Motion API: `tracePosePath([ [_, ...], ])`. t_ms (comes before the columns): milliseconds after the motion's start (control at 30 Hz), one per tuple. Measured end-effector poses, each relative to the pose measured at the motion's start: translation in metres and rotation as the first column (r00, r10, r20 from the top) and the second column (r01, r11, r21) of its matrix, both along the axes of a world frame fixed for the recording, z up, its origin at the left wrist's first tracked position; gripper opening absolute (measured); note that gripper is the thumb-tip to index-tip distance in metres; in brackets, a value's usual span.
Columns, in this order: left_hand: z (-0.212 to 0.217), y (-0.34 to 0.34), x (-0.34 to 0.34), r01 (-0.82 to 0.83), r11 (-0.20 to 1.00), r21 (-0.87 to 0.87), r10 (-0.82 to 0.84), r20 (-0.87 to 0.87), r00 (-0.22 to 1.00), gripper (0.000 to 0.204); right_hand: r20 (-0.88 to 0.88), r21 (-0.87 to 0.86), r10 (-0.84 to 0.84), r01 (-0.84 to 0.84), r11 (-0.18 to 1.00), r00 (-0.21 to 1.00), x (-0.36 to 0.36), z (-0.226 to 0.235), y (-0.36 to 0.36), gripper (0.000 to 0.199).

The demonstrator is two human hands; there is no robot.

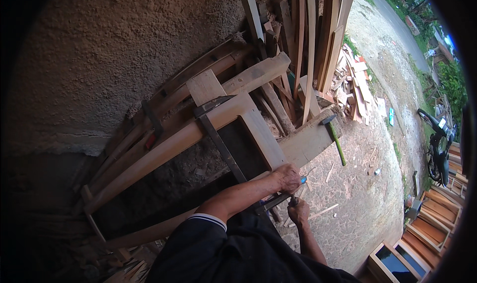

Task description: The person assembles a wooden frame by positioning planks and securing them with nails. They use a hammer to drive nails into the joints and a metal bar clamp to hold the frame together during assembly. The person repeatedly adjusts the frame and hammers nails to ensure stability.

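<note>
A long wooden frame [256, 134] lies across rough planks in front of me. A dark metal bar clamp [222, 146] crosses it, its far jaw against the far rail. My left hand [287, 177] is closed at the frame's near right corner. A small blue piece [303, 180] shows beside its fingers; what the hand grips is mostly hidden. Just below, my right hand [298, 212] is closed around the clamp's handle end. The left forearm covers part of the clamp and of the near rail. A hammer [336, 140] with a green handle rests at the end of a wide plank [308, 146].
A second clamp [150, 116] with a red part sits at the far left rail. Long boards [328, 39] lean at the back beside a scrap pile [355, 84]. A rough wall [109, 49] stands left. Framed panels [397, 263] and a motorbike [438, 146] are at right.
</note>
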State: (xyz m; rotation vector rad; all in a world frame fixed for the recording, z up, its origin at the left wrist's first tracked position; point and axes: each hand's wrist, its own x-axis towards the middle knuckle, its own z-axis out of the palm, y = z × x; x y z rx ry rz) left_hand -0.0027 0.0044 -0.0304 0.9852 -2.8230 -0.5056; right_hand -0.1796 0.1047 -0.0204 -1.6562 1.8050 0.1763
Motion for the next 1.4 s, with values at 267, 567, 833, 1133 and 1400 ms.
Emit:
tracePosePath([
  [267, -0.005, 0.001, -0.001, 0.024, 0.999, 0.022, -0.024, 0.014, 1.0, 0.017, 0.399, 0.747, -0.324, -0.099, 0.658, 0.858, -0.024, 0.016, -0.042, 0.008],
  [567, 0.008, -0.006, 0.003, 0.028, 0.999, -0.032, -0.027, 0.046, 0.999, 0.021, 0.505, 0.68, -0.329, -0.133, 0.721, 0.798, -0.022, 0.023, -0.041, 0.021],
  [833, 0.025, -0.008, 0.007, -0.048, 0.986, 0.158, 0.035, 0.084, 0.996, 0.035, 0.478, 0.238, 0.03, -0.162, 0.958, 0.878, -0.033, 0.022, -0.023, 0.087],
  [1133, 0.037, 0.054, 0.051, -0.304, 0.952, -0.03, 0.304, 0.009, 0.953, 0.092, 0.454, -0.068, -0.247, 0.31, 0.948, 0.856, -0.039, 0.051, 0.038, 0.068],
  [1400, 0.022, 0.074, 0.075, -0.456, 0.873, -0.174, 0.48, 0.138, 0.867, 0.099, 0.531, -0.293, -0.182, 0.381, 0.877, 0.828, -0.04, 0.08, 0.09, 0.056],
])
